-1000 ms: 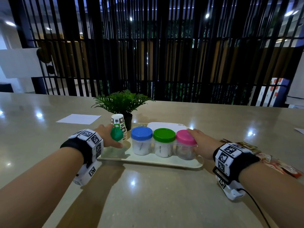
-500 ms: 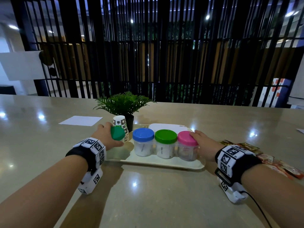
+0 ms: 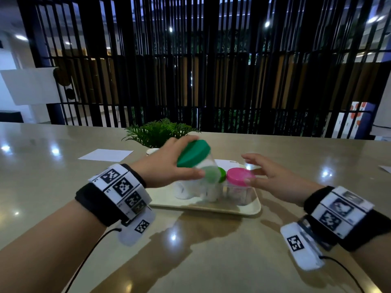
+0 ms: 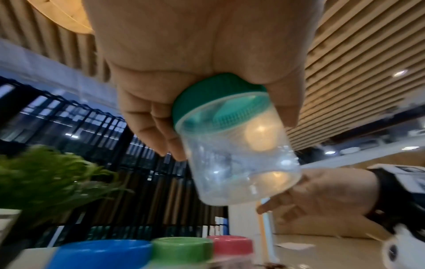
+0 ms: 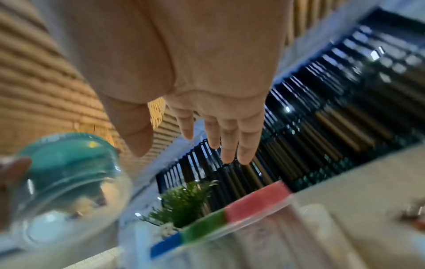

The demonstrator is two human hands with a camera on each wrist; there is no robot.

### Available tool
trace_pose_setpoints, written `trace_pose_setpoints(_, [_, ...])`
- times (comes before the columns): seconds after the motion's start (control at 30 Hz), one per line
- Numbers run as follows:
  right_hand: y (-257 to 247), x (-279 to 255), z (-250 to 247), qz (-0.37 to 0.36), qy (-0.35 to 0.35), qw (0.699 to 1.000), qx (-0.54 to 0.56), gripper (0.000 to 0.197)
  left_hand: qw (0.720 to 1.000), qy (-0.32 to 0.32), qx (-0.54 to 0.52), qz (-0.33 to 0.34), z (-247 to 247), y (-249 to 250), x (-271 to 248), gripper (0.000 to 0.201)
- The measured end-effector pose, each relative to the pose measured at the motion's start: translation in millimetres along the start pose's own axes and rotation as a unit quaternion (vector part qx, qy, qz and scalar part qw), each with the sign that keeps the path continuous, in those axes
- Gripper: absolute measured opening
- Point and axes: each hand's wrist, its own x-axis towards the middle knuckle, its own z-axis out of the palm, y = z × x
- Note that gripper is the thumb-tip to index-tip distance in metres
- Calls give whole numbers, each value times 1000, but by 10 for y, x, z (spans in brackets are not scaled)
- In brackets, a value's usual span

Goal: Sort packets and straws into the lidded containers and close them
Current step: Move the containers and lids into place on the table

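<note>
The left hand (image 3: 167, 168) is clamped by thumb and curled fingers on the dark green lid (image 3: 193, 152) of a clear container (image 4: 239, 160), which is held in the air above the tray (image 3: 249, 209). Its long axis is tilted — lid toward 11 o'clock, base toward 5 o'clock in the head view. The right hand (image 3: 273, 178) is found at about 3 o'clock of that base, near it, fingers spread and empty, over the pink-lidded container (image 3: 238, 176). The right hand is judged nearer the body — likely to steady it for unscrewing. Beneath, blue-lidded (image 4: 101, 253) and green-lidded (image 4: 181, 250) containers stand closed.
</note>
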Motion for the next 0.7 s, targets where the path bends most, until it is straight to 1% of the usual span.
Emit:
trace_pose_setpoints(0.07, [-90,-179,-4,-19,-48,991,122,96,997,-53,-1,64,98,215,-54,97])
trace_pose_setpoints(0.1, [-117,-261,-7,-29,-82,983,161,108,993,-75,10,92,156,309,-76,95])
trace_pose_setpoints(0.13, [-125,-336,-13,-43,-118,974,187,115,989,-92,21,117,222,398,-94,94])
trace_pose_setpoints(0.17, [-132,-405,-17,-59,-155,965,205,116,984,-106,26,138,287,489,-113,93])
trace_pose_setpoints(0.23, [-151,-513,-11,-78,-219,945,232,106,976,-125,23,175,406,626,-140,93])
trace_pose_setpoints(0.33, [-170,-659,4,-71,-281,922,255,79,965,-128,17,227,554,792,-167,94])
trace_pose_setpoints(0.4, [-123,-724,2,-59,-295,912,279,70,960,-125,17,252,626,846,-175,94])
trace_pose_setpoints(0.47, [-94,-788,-12,-53,-293,913,280,67,955,-124,40,268,669,866,-176,98])
trace_pose_setpoints(0.57, [-48,-848,-16,-49,-273,935,222,62,945,-128,118,278,696,906,-175,105])
trace_pose_setpoints(0.63, [-14,-845,10,-47,-244,950,191,67,940,-126,156,277,715,943,-169,105])
trace_pose_setpoints(0.7, [-15,-843,54,-53,-227,953,195,75,941,-126,165,267,733,973,-165,104])
